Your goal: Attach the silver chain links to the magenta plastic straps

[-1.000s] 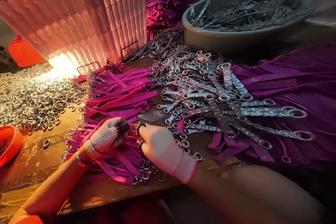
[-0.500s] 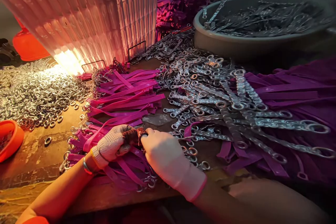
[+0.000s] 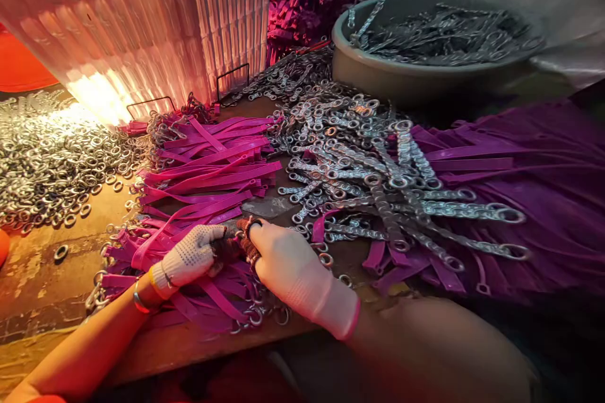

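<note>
My left hand [image 3: 186,258], in a dotted white glove with dark fingertips, is closed in a pinch over the pile of purple straps [image 3: 220,170]. Close to its fingertips, my right hand [image 3: 288,267] is closed too, in a pale glove with dark finger ends. Whatever the fingers grip between them is small and dark, and I cannot make it out. Purple straps with metal rings at their ends lie beneath both hands. To the right of my right hand are silver chain pieces [image 3: 350,164] ending in large rings.
Loose metal rings [image 3: 57,164] are heaped at left, and a single ring [image 3: 61,253] lies nearer the front. A ribbed translucent panel [image 3: 142,19] rises behind. A grey basin [image 3: 406,79] of chains stands at back right. More purple straps [image 3: 515,170] spread at right.
The view has swung to the right, so the table's contents sit farther left. Both hands remain together over the straps, with a slightly wider gap between their fingertips.
</note>
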Motion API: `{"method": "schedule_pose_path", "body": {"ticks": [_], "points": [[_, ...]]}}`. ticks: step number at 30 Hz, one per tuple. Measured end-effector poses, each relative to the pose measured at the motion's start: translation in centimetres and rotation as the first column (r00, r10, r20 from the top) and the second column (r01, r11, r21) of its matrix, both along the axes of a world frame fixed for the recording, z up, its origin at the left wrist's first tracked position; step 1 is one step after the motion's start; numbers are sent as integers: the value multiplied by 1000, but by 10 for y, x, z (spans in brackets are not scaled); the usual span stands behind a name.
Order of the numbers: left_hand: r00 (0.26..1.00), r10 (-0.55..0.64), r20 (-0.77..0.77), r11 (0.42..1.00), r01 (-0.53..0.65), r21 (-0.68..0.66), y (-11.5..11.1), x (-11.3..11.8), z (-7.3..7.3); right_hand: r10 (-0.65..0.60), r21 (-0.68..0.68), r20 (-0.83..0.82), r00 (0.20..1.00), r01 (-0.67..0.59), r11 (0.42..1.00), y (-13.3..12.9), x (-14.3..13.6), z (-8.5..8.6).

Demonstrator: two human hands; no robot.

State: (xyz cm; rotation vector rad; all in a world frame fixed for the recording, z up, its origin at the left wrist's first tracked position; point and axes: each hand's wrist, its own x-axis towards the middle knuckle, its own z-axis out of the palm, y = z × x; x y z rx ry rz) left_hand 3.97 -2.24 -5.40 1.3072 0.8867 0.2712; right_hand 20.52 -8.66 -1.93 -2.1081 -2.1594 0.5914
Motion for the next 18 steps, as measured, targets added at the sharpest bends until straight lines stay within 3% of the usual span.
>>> {"method": "schedule_pose_path", "body": {"ticks": [2,5,9,14,18], "points": [[997,-64,-35,996,66,65,1,-2,-3,9,-63,-5,1000,-10,998,2,1,0],[996,-48,-73,975,63,211,-1,-1,-6,-34,-148,55,998,42,988,6,-2,-8],[992,-80,-94,902,112,416,-4,0,-10,2,-60,117,993,5,998,4,-9,-17],[986,-146,-82,893,167,417,-1,-2,-14,174,41,117,978,-180,983,-5,-10,-15],[992,-113,-52,908,124,401,-1,0,-11,112,37,156,981,-119,992,-9,-14,-14]]}}
